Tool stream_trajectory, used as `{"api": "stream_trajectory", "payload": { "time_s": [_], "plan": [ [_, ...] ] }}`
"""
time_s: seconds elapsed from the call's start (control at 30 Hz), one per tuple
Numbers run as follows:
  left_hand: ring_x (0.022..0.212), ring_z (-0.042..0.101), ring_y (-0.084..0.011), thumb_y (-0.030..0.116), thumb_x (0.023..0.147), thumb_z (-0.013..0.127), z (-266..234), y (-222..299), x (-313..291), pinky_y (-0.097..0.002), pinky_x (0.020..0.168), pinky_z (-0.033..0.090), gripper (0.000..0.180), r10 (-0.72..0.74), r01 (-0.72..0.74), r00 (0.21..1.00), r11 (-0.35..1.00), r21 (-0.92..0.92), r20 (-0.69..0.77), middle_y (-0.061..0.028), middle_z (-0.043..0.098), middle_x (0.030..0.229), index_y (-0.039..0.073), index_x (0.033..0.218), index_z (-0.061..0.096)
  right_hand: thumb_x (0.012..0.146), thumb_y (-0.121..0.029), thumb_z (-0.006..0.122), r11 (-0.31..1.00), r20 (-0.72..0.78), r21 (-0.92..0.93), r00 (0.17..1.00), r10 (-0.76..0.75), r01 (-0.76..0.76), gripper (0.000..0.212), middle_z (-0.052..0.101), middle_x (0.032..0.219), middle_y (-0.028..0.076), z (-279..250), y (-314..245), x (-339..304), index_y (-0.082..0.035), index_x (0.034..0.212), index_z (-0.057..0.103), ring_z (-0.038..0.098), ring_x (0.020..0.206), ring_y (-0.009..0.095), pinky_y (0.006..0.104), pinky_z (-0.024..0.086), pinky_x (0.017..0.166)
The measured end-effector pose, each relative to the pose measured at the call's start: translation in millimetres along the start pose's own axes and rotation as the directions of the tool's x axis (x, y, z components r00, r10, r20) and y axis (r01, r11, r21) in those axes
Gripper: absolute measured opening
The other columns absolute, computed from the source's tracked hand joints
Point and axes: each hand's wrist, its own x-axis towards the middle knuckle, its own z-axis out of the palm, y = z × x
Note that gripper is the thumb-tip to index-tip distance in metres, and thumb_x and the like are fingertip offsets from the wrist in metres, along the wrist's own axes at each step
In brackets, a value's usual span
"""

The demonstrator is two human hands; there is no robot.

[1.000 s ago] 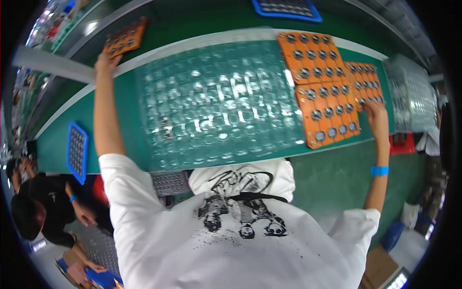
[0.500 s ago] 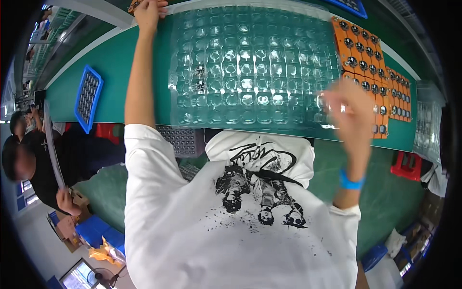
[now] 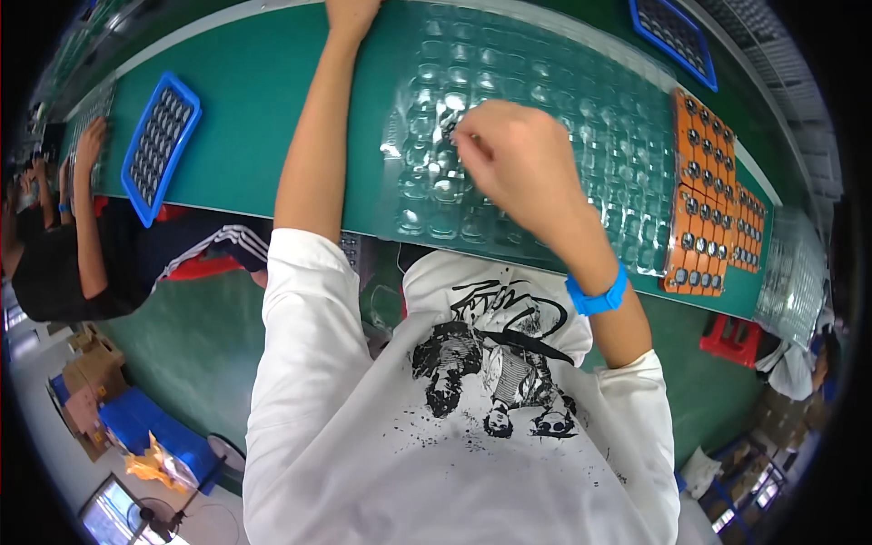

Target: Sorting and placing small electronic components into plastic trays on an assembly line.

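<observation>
A large clear plastic blister tray point(image 3: 627, 182) with rows of round pockets lies on the green table in front of me. My right hand point(image 3: 527, 163), with a blue wristband, is over the left part of the tray, thumb and fingers pinched together. A small dark part point(image 3: 450, 129) shows at the fingertips, its kind too small to make out. My left arm stretches to the far table edge. There my left hand point(image 3: 352, 14) is cut off by the picture's top rim, its fingers out of sight.
Right of the blister tray lie orange panels point(image 3: 698, 186) holding round silver-and-black parts. Blue trays of dark parts stand at the left point(image 3: 159, 150) and far right point(image 3: 674, 41). Clear trays point(image 3: 792, 277) are stacked at the right end, near a red stool point(image 3: 731, 338). A co-worker point(image 3: 73, 263) sits at left.
My right hand has moved left from beside the orange panels to the tray's left part. The view has shifted, and my left hand now sits partly beyond the top rim.
</observation>
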Motion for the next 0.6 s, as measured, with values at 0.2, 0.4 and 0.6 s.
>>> {"api": "stream_trajectory", "payload": {
  "time_s": [0.2,0.4,0.6],
  "plan": [
    [0.059,0.059,-0.0137,0.003,0.089,0.046,23,-7,3,-0.0256,0.053,0.048,0.018,-0.006,0.01,1.0,0.992,-0.122,0.031,-0.0095,0.065,0.071,-0.002,0.098,0.061,0.079,-0.012,0.063,0.969,0.073,-0.216,0.992,-0.105,0.119,0.011,0.061,0.073,0.009,22,14,3,-0.005,0.07,0.06,0.062,0.064,0.031,0.0403,0.049,0.053],
    [0.068,0.059,-0.0071,0.017,0.095,0.05,-4,-15,8,-0.0198,0.058,0.046,0.026,-0.012,0.001,0.995,0.994,0.111,0.096,-0.0049,0.07,0.088,0.005,0.113,0.065,0.061,-0.006,0.068,0.961,0.302,-0.186,0.943,-0.142,0.205,0.004,0.066,0.073,0.014,10,4,17,-0.006,0.064,0.065,0.067,0.067,0.032,0.0421,0.052,0.054],
    [0.067,0.058,-0.0067,0.014,0.096,0.049,-15,-31,22,-0.0189,0.057,0.044,0.025,-0.042,0.033,0.99,0.997,0.075,0.132,-0.0065,0.069,0.088,0.001,0.111,0.063,0.073,-0.011,0.067,0.986,-0.177,-0.066,0.971,-0.162,0.152,0.006,0.062,0.074,0.008,-41,9,-7,-0.006,0.074,0.064,0.064,0.064,0.027,0.0366,0.05,0.051]
  ]
}}
